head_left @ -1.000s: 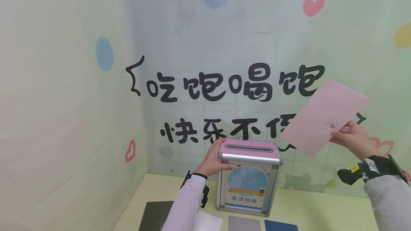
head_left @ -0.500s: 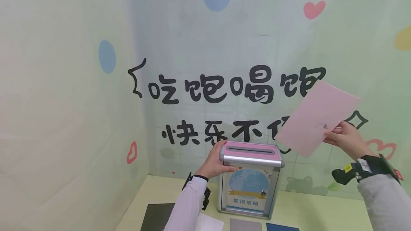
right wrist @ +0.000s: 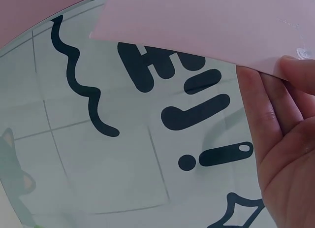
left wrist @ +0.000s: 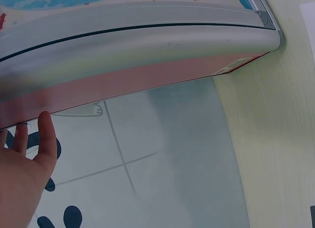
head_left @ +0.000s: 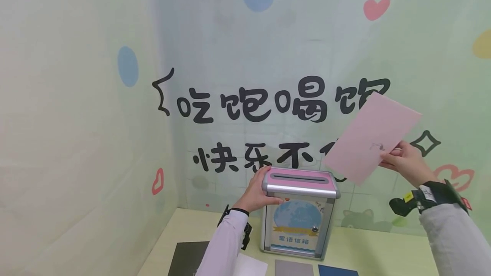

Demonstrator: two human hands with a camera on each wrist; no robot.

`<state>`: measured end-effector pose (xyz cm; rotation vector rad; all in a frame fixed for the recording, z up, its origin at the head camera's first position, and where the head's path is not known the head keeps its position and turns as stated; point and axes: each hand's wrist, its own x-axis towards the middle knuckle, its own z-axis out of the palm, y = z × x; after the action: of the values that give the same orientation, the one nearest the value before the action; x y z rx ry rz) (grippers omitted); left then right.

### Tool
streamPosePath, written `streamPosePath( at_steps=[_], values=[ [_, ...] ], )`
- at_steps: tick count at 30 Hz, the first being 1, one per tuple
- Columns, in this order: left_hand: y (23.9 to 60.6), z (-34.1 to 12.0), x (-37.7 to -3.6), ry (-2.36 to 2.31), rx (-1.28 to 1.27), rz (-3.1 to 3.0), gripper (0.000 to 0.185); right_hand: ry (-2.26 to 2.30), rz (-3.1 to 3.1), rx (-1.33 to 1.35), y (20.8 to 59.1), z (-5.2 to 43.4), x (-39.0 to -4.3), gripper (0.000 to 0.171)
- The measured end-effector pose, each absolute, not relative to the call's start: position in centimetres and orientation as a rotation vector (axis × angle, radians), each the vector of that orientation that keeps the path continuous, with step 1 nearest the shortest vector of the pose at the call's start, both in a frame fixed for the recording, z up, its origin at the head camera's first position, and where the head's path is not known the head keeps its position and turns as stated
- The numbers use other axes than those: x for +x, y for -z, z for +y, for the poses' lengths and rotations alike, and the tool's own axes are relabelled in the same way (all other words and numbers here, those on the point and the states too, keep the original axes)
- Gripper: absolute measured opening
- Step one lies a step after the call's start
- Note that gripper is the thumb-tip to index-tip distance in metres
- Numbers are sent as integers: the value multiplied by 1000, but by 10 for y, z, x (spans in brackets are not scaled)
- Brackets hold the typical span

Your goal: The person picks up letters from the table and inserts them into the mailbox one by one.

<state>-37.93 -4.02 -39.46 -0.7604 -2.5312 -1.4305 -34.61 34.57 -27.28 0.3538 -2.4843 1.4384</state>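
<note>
A silver-framed letter box [head_left: 293,225] with a pink slotted top [head_left: 299,178] stands upright on the table. My left hand [head_left: 255,193] grips its upper left corner, thumb on the front and fingers reaching up towards the back. In the left wrist view, fingertips [left wrist: 45,132] meet the edge of the pink top. Right of the box and above it, my right hand [head_left: 408,163] pinches a pink envelope [head_left: 374,135] by its lower right edge. The envelope is tilted, its lower left corner near the slot's height but apart from the box. A small dark mark shows on its face.
Flat on the pale table [head_left: 379,250] in front lie a black sheet [head_left: 186,257], a white one [head_left: 251,265], a grey one [head_left: 293,268] and a blue one [head_left: 337,271]. Behind the box rises a printed wall [head_left: 284,54]; another wall [head_left: 76,139] stands at left.
My right hand has carried the pink envelope leftwards, closer to the box. The left hand stays on the box's corner, and the view has shifted slightly.
</note>
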Motion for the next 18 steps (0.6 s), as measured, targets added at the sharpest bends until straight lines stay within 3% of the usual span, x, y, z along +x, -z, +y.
streamPosePath(
  at_steps=[9, 18],
  values=[
    [392, -41, -376, 1448, -764, -2525, 99, -1477, -2482, 423, 271, 336, -350, 45],
    [395, -41, -380, 1441, -752, -2539, 100, -1487, -2475, 488, 266, 319, -355, 53]
  ],
)
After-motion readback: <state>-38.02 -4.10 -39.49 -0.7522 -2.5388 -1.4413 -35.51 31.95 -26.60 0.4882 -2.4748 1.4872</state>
